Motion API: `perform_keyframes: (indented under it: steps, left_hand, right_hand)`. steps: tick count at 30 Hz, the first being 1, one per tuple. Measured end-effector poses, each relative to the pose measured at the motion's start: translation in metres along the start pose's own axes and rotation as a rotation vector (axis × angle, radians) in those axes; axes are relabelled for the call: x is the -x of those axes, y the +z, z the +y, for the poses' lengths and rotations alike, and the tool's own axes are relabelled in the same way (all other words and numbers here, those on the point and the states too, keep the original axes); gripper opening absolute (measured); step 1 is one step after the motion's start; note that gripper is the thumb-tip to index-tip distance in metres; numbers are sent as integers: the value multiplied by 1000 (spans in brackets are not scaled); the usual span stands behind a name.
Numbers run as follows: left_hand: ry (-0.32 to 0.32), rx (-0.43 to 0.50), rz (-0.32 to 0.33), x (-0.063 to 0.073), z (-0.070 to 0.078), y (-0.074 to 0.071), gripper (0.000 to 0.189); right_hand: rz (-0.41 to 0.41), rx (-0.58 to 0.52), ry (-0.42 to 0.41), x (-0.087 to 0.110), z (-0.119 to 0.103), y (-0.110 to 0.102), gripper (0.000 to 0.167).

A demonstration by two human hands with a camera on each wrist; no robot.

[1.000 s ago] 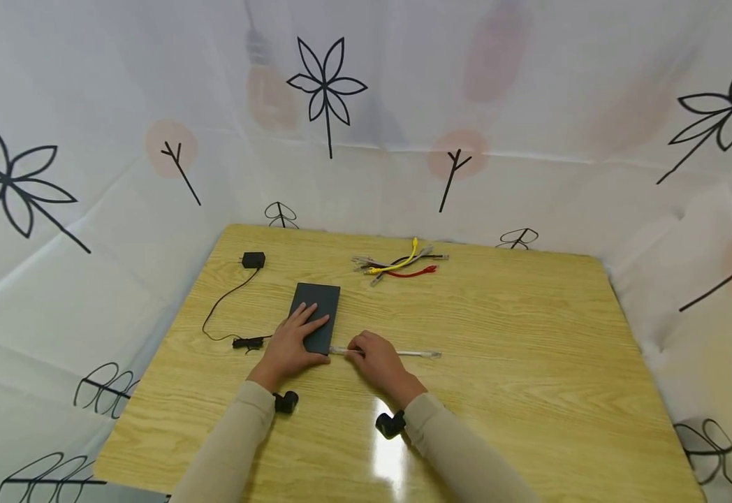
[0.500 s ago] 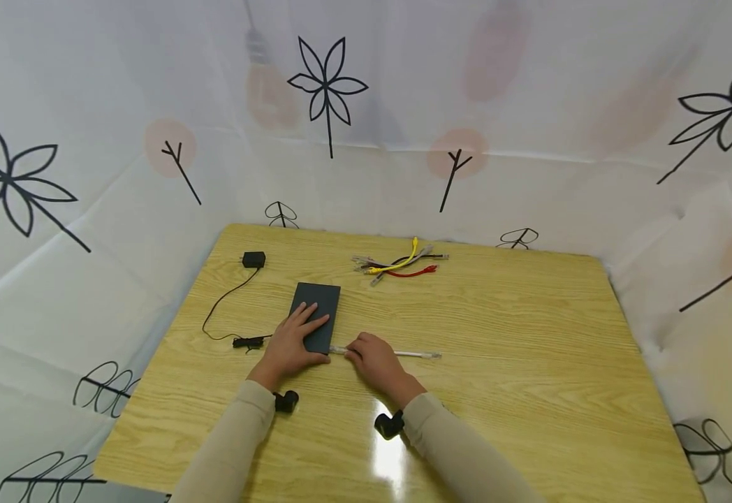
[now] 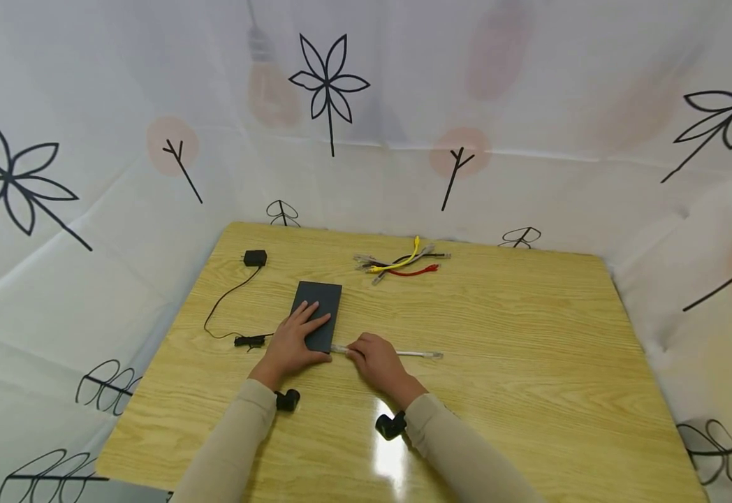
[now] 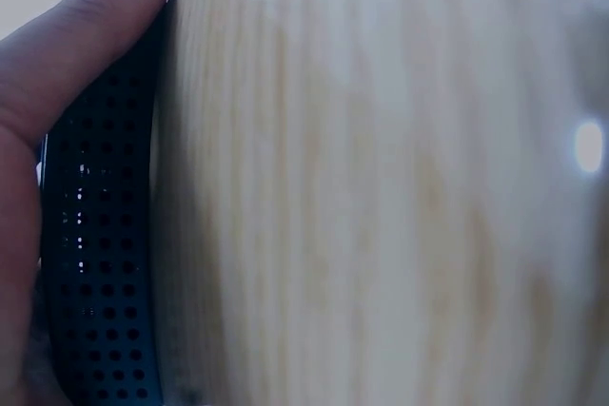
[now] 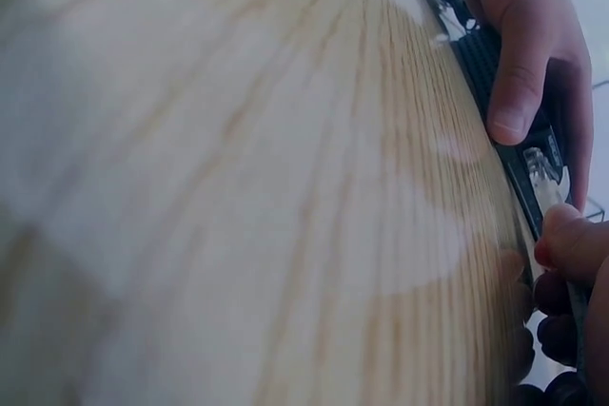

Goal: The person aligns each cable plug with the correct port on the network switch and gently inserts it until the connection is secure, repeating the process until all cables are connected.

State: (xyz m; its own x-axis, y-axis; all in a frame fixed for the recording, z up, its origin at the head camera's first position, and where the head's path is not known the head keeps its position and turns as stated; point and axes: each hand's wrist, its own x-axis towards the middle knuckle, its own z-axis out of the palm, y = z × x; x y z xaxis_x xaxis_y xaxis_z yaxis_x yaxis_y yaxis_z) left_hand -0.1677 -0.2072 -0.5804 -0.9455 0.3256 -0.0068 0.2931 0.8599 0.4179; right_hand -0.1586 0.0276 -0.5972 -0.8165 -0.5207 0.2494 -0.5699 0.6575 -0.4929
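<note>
A dark flat network switch (image 3: 326,297) lies on the table left of centre. My left hand (image 3: 292,346) rests on it with fingers spread across the top. In the left wrist view its thumb (image 4: 86,35) lies against the perforated side (image 4: 105,235). My right hand (image 3: 377,362) pinches a white network cable (image 3: 420,354) close to one end. The clear plug (image 5: 540,173) at that end sits at the port side of the switch, seen in the right wrist view. How deep the plug sits, I cannot tell. The cable's other end lies on the table to the right.
A black power adapter (image 3: 255,258) lies at the back left, its thin cord running to a bundled part (image 3: 249,341) beside the switch. Several short cables, including a yellow cable (image 3: 404,263) and a red cable (image 3: 413,273), are piled at the back. Patterned cloth (image 3: 378,84) surrounds the table (image 3: 517,363).
</note>
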Motion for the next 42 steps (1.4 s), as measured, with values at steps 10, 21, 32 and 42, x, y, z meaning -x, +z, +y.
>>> perform_keyframes:
  steps: [10, 21, 32, 42]
  left_hand:
    - [-5, -1, -9, 0, -1, -1, 88]
    - [-14, 5, -14, 0, 3, -3, 88]
    - [-16, -5, -13, 0, 1, 0, 88]
    - [10, -18, -7, -1, -3, -1, 89]
  right_hand:
    - [-16, 7, 17, -2, -3, -3, 22]
    - [25, 2, -14, 0, -3, -2, 20]
    - [-3, -5, 6, -1, -1, -1, 23]
    - [10, 9, -36, -3, -3, 3, 23]
